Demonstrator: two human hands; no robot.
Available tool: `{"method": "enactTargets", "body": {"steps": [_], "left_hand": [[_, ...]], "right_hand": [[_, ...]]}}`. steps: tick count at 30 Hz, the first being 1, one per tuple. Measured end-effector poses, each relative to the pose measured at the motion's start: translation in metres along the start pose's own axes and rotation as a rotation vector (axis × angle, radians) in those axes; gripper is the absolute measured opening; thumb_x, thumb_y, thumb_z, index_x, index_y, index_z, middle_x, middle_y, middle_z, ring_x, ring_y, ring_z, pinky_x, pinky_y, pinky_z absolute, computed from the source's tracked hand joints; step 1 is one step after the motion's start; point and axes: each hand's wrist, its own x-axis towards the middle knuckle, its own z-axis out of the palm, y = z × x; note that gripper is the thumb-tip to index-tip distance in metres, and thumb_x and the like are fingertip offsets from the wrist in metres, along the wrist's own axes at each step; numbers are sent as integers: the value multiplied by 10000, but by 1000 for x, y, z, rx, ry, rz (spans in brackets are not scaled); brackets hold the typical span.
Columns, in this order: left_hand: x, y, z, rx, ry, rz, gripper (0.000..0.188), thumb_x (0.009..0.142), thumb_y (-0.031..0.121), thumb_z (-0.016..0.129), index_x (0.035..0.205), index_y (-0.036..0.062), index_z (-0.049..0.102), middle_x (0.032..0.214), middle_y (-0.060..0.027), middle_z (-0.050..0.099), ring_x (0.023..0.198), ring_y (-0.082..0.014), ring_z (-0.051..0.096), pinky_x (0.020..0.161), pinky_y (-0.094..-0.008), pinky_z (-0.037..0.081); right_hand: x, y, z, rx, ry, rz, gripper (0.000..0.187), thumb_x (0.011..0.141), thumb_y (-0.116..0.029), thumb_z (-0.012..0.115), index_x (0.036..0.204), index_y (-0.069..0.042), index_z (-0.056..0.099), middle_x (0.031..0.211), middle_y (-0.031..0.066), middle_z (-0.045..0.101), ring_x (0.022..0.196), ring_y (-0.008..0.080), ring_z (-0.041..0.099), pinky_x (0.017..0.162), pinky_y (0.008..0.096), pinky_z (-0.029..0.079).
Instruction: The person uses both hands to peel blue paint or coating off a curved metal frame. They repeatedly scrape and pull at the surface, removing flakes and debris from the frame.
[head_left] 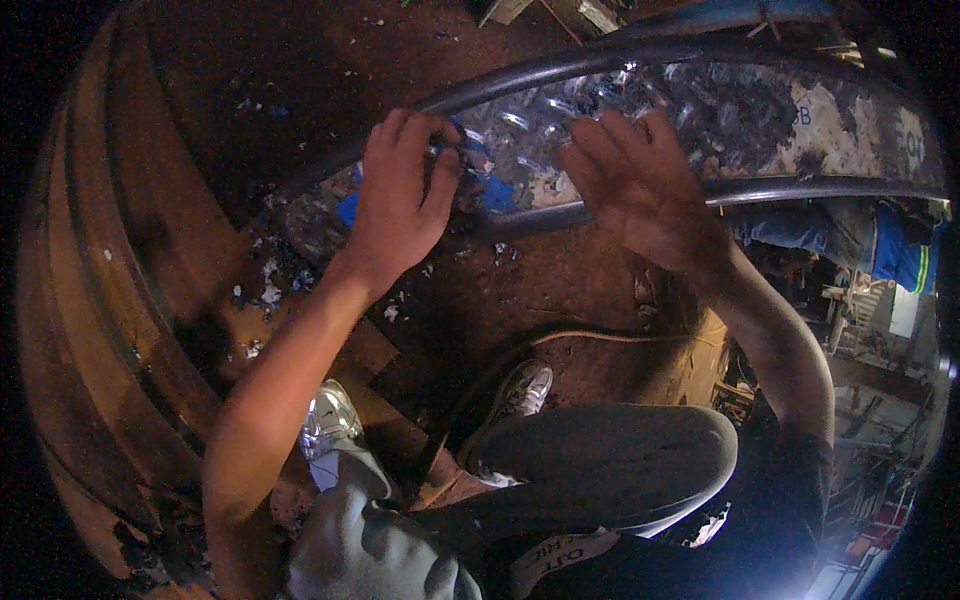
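Observation:
A long metal tread plate with raised bumps lies across the upper view, edged by dark round tubes. Patches of torn whitish paper still cling to its right part. Over its left end is my left hand, fingers curled and thumb bent toward them; what they grip, if anything, I cannot make out. Beside that hand lie scraps of blue film. Further right, my right hand rests at the plate's middle with fingers bent down against the surface. Its fingertips are partly hidden.
Curved rusty metal sheets rise on the left. Paper and film bits litter the brown floor. A hose or cable runs near my shoes. Wood pieces lie at the top; blue cloth is at the right.

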Motion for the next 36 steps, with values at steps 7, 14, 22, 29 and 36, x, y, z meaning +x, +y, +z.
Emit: {"method": "enactTargets", "body": {"steps": [7,14,22,29,36], "left_hand": [[0,0,0,-20,12,-27,173,849,44,552,1020,18,564,1001,-193,534,959,-392,496,840,-475,391],[2,-4,1,-10,28,19,173,846,41,561,1018,20,564,991,-191,530,944,-397,499,828,-473,395],[2,-3,1,21,12,-5,170,850,42,565,1019,26,566,988,-190,528,949,-396,497,822,-467,397],[3,-4,2,12,29,31,167,850,45,562,1016,25,563,991,-189,531,949,-395,498,822,-463,397],[3,-1,0,22,22,3,161,853,47,561,1012,24,565,978,-189,534,939,-395,500,814,-469,399]], "right_hand": [[-2,-5,-7,102,-114,103,307,762,-144,571,1063,-86,543,1049,76,527,974,234,512,809,389,375],[-7,17,-10,484,30,155,318,749,-89,638,1065,-90,608,996,83,585,936,277,580,784,412,454],[-24,7,7,346,78,127,308,789,-172,661,1086,-91,642,1023,86,612,986,291,576,857,440,454],[-23,-17,12,84,137,158,398,686,-116,657,1078,-83,605,1007,57,559,990,253,544,825,412,436],[-19,-9,12,34,-32,154,309,724,-122,617,1027,-90,563,994,77,526,934,258,539,763,400,415]]}}
